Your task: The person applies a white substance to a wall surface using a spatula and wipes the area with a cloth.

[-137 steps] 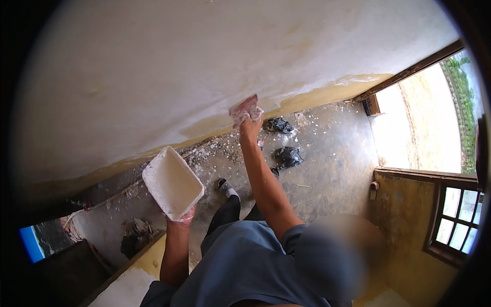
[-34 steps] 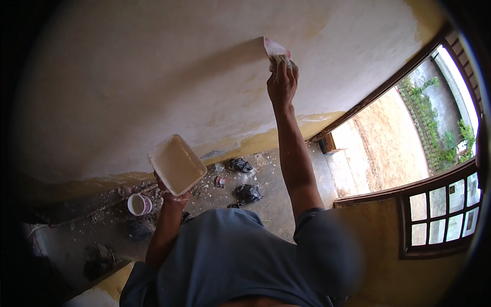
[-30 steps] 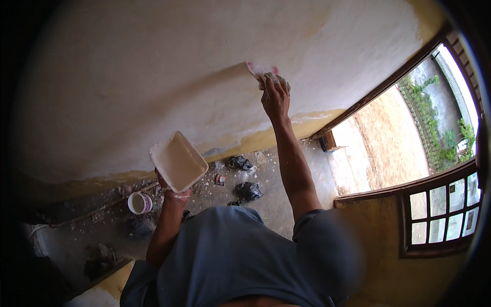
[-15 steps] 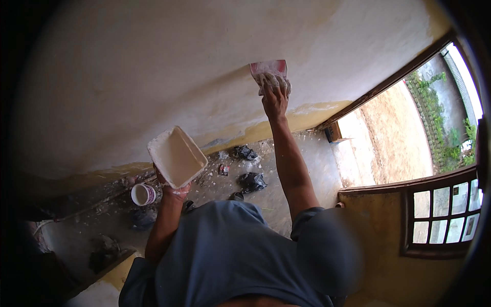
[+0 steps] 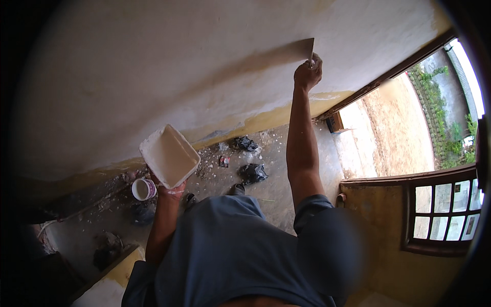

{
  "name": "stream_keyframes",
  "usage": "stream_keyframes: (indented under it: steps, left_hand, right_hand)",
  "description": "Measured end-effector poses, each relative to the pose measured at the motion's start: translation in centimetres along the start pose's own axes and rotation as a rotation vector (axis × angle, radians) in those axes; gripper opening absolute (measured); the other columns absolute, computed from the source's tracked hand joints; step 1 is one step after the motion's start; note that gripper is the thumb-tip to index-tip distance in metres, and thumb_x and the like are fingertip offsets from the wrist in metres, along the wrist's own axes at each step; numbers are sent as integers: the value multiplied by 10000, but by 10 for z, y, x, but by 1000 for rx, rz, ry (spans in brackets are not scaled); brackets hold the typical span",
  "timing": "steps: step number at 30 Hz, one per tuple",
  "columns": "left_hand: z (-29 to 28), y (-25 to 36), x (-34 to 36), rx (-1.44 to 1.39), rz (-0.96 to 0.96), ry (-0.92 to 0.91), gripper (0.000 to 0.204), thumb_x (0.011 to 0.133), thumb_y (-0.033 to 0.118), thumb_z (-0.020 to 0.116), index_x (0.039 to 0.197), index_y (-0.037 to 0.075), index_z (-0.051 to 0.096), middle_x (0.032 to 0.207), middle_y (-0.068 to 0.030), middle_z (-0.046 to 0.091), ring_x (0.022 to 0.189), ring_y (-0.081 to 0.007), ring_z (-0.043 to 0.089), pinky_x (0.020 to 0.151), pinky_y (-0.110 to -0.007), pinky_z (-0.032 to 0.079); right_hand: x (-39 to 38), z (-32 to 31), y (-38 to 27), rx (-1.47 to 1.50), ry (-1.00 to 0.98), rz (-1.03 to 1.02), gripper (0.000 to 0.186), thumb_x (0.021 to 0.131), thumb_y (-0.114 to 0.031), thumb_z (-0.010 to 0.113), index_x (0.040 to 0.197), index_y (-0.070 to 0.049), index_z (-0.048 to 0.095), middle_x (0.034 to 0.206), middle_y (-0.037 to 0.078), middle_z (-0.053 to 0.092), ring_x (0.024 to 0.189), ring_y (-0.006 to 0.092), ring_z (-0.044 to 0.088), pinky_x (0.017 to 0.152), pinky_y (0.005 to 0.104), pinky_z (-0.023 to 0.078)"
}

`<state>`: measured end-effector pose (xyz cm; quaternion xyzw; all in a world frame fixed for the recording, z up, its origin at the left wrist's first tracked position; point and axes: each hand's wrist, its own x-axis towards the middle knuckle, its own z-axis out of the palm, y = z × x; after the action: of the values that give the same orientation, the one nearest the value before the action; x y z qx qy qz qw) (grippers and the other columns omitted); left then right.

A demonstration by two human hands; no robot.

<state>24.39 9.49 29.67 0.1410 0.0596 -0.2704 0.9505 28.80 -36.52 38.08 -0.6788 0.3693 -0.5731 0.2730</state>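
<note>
My right hand (image 5: 308, 73) is raised high on the white wall (image 5: 204, 61), fingers closed round a putty knife (image 5: 308, 50). Its wide thin blade is turned nearly edge-on, with one edge at the wall and a shadow falling to the left. Lower down at my left, a rectangular whitish tray (image 5: 144, 149) rests tilted in my left hand (image 5: 171, 190), which grips it from below. Pale filler paste (image 5: 171, 159) lies in the tray. Most of the left hand's fingers are hidden beneath it. White smears mark both hands.
A white bucket (image 5: 143, 189) stands on the floor below the tray. Crumpled black plastic bags (image 5: 253, 173) and a small red packet (image 5: 224, 161) lie among white crumbs at the wall's foot. To the right are a doorway with a dark frame (image 5: 394, 74) and a barred window (image 5: 445, 214).
My right hand has moved up and to the right along the wall, and the putty knife has turned from showing its flat reddish face to nearly edge-on. The tray has shifted slightly left.
</note>
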Motion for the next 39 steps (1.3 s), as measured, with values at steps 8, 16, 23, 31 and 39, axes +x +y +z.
stream_keyframes:
  steps: [8, 16, 23, 31, 39]
  left_hand:
    - [3, 1, 3, 15, -7, -5, 596, 947, 473, 565, 1412, 109, 481, 1349, -120, 588, 1200, -318, 605, 990, -532, 524]
    - [6, 0, 5, 24, -42, 4, 607, 943, 479, 570, 1414, 109, 477, 1349, -121, 587, 1200, -319, 604, 991, -533, 524]
    - [18, 4, 3, -116, 6, -239, 652, 921, 512, 583, 1426, 118, 458, 1339, -117, 592, 1196, -328, 605, 995, -539, 521]
    - [46, 6, 12, -180, -28, -226, 661, 957, 518, 510, 1457, 103, 389, 1409, -141, 501, 1279, -322, 527, 1071, -497, 455]
    - [33, 9, 13, -67, 28, -325, 586, 1007, 515, 373, 1451, 133, 395, 1414, -110, 502, 1313, -279, 499, 1090, -473, 433]
  right_hand:
    - [-96, 8, 0, 244, -186, 19, 308, 824, 42, 509, 1108, -5, 617, 1035, 174, 675, 991, 302, 650, 912, 387, 493]
    - [-152, 37, -94, 501, -305, 219, 357, 912, -70, 554, 1244, 53, 503, 1120, 260, 593, 1049, 429, 575, 910, 479, 440]
    - [-213, -32, -195, 715, -1069, 22, 457, 859, -49, 648, 1279, 25, 485, 1073, 229, 681, 990, 355, 690, 849, 394, 537]
    - [-234, -47, -205, 181, -1396, -229, 494, 844, -72, 663, 1316, 3, 537, 1017, 204, 718, 997, 338, 700, 859, 387, 547]
    - [-260, -47, -198, 100, -1416, -220, 463, 831, -72, 659, 1272, 29, 557, 992, 208, 719, 983, 379, 687, 849, 410, 545]
